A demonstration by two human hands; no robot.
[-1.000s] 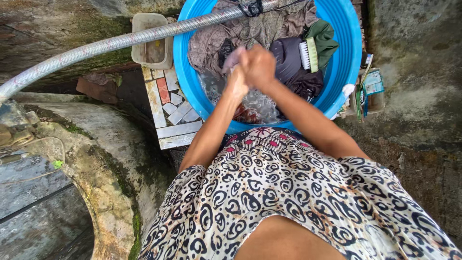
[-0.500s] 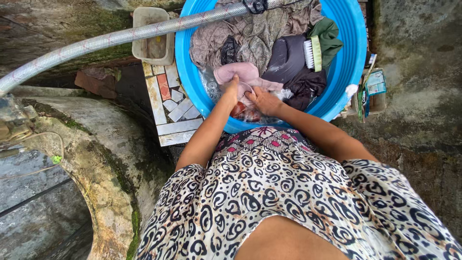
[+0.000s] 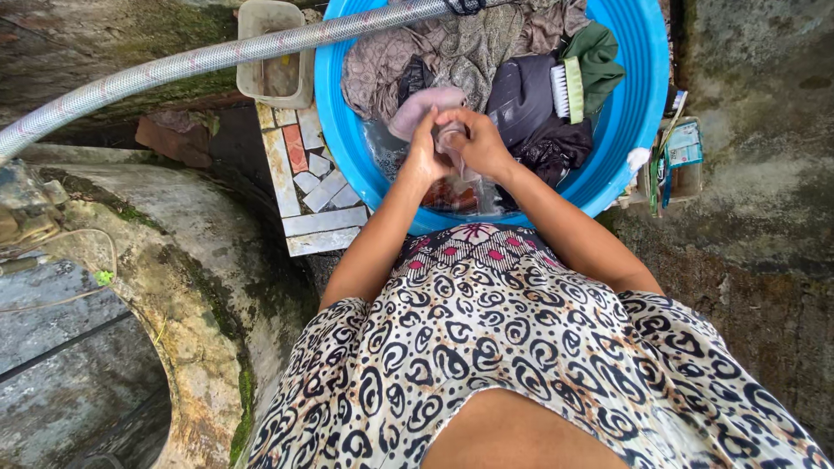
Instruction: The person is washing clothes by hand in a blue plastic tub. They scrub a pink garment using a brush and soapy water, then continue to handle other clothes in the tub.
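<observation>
Gripped between the left hand (image 3: 424, 158) and right hand (image 3: 480, 143) is a pink cloth (image 3: 426, 106), bunched tight above the soapy water in the blue basin (image 3: 638, 87); the fingers seem closed. A scrub brush (image 3: 567, 89) is rested on dark laundry nearby.

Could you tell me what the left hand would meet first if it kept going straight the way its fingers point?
Probably the pink cloth that the left hand already grips, then the brown patterned laundry behind it; depth is unclear.
</observation>
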